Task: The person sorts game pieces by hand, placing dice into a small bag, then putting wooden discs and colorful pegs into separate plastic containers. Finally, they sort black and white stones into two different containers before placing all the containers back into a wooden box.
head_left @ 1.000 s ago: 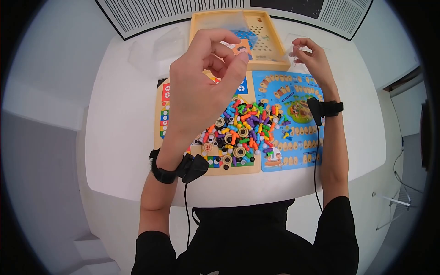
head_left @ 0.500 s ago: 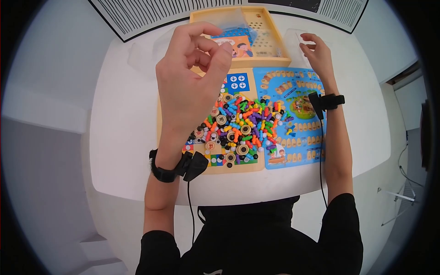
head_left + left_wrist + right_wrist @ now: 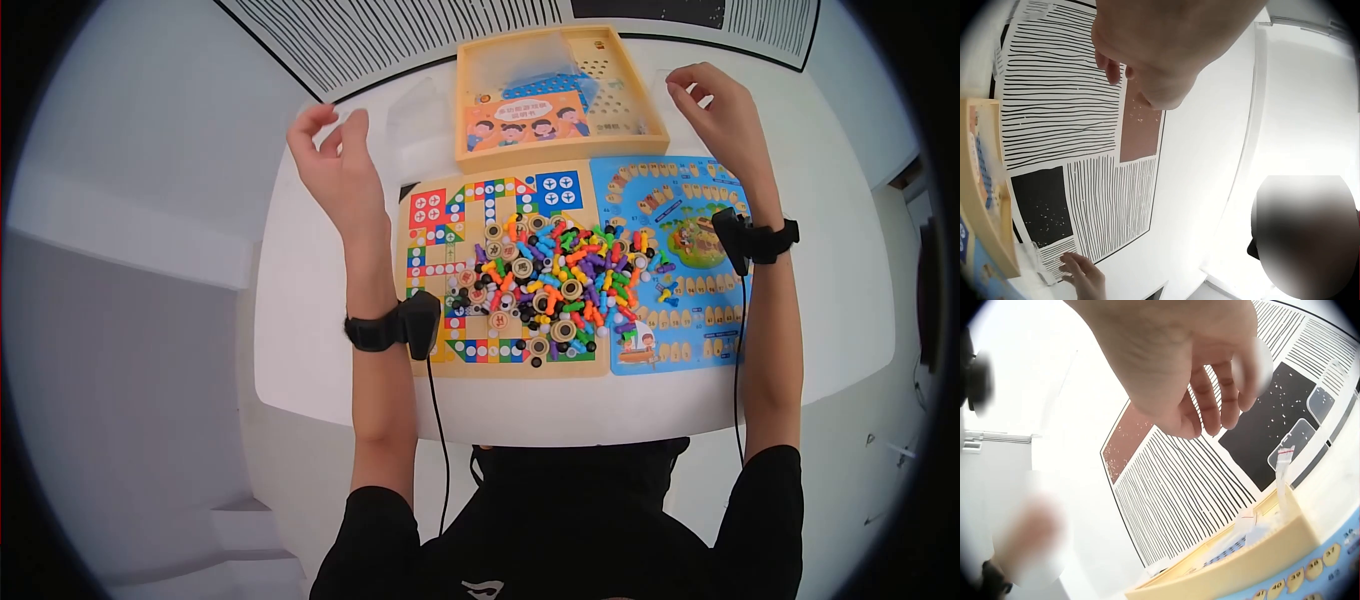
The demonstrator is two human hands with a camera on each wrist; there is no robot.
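My left hand (image 3: 340,180) is raised at the left of the game boards, fingers loosely bent and nothing between them. Beyond it a clear plastic container (image 3: 420,110) lies at the back left. My right hand (image 3: 722,115) hovers off the right end of the wooden box (image 3: 565,152), its fingers hanging loosely curled. The right wrist view shows no thing in that hand; a clear zip bag (image 3: 1282,472) stands below its fingers at the box's end. A heap of colourful pegs (image 3: 590,265) and round wooden discs (image 3: 563,330) covers parts of both boards.
A ludo-style board (image 3: 430,270) and a blue path board (image 3: 690,290) lie side by side on the white table (image 3: 310,330). In the box are an orange booklet (image 3: 530,120) and a plastic bag (image 3: 520,65). A striped picture (image 3: 400,40) stands behind.
My left hand has swung left and lower, uncovering the booklet and the ludo-style board. The right hand stays beyond the box's right end, its fingers turned more downward. The head view has shifted a little.
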